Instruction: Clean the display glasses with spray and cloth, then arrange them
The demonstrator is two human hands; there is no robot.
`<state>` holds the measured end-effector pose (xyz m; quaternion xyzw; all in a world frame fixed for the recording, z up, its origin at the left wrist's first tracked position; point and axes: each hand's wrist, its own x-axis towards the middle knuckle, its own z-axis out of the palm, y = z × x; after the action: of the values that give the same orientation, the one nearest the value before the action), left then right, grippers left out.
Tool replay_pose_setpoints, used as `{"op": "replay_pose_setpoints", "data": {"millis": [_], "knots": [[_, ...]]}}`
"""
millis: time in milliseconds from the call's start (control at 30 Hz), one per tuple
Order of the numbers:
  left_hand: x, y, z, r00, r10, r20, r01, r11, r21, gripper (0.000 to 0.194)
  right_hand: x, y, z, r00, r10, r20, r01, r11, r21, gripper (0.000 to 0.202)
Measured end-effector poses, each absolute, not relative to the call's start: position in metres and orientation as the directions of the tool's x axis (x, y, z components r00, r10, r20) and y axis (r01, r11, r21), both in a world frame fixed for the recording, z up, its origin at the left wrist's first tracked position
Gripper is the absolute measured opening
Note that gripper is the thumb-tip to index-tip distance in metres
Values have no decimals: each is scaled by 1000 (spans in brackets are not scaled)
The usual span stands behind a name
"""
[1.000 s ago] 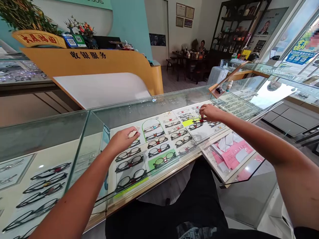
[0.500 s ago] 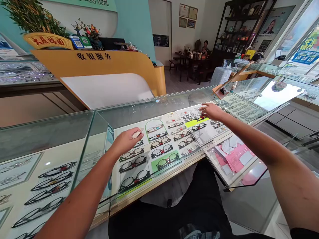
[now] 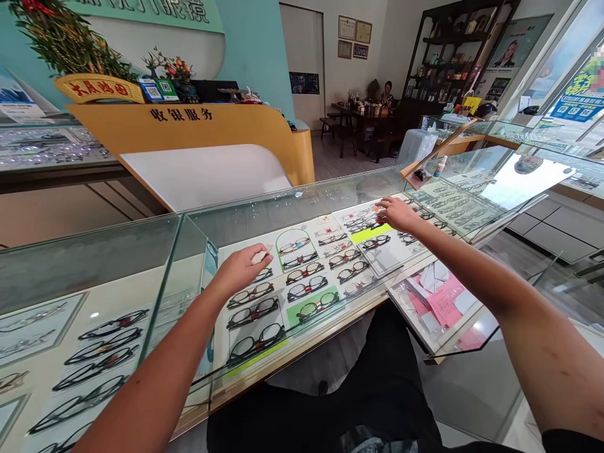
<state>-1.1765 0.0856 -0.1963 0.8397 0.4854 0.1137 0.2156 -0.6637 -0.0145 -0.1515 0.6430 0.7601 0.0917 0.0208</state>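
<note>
My left hand (image 3: 243, 267) is closed around a small off-white piece (image 3: 259, 257), perhaps folded cloth or paper, above the left part of the display case (image 3: 302, 340). Beneath it, rows of eyeglasses (image 3: 306, 287) with dark frames lie on white and green boards. My right hand (image 3: 399, 214) reaches over the far right rows, palm down, fingers stretched out and slightly bent. Its fingertips are right by a pair of eyeglasses (image 3: 377, 221) above a yellow-green strip (image 3: 372, 232); whether they touch it I cannot tell.
A glass divider (image 3: 172, 283) stands left of my left hand, with more eyeglasses (image 3: 101, 346) beyond it. At right, an open drawer (image 3: 436, 346) holds pink and white packets. A wooden stand (image 3: 415, 176) and small bottle (image 3: 440, 167) sit on the glass. A person (image 3: 387, 94) is far back.
The view has tilted up a little and shifted slightly. Both hands keep nearly the same places over the case, the left still holding the off-white piece.
</note>
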Motion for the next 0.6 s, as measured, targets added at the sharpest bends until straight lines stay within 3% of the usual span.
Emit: {"op": "replay_pose_setpoints", "data": {"millis": [133,233,300,367,400,467,533,600], "knots": [[-1176,83,-194,504,864,-18,760,-434,483,51,-674,-35,-131,-60,990,127,995,48,92,38],[-1176,81,-193,495,869,-23,763,-421,491,51,-673,-73,-108,-9,999,51,1000,8,8,32],[-1176,81,-192,485,874,-31,775,-413,477,51,-667,-108,-99,-12,995,-99,997,4,-74,30],[-1175,81,-192,483,875,-31,783,-416,463,51,-659,-145,-104,-21,893,-449,953,-118,-279,28],[-1175,81,-191,485,874,-26,783,-421,458,50,-655,-161,-112,-4,815,-579,934,-203,-292,25],[-1173,82,-191,482,876,-20,790,-425,443,50,-648,-186,-138,56,659,-750,931,-306,-199,20],[-1171,83,-191,464,886,-24,808,-412,421,51,-645,-197,-171,82,626,-775,944,-299,-141,17],[-1169,83,-191,437,899,-24,827,-391,403,52,-642,-192,-205,96,682,-725,963,-249,-107,19]]}}
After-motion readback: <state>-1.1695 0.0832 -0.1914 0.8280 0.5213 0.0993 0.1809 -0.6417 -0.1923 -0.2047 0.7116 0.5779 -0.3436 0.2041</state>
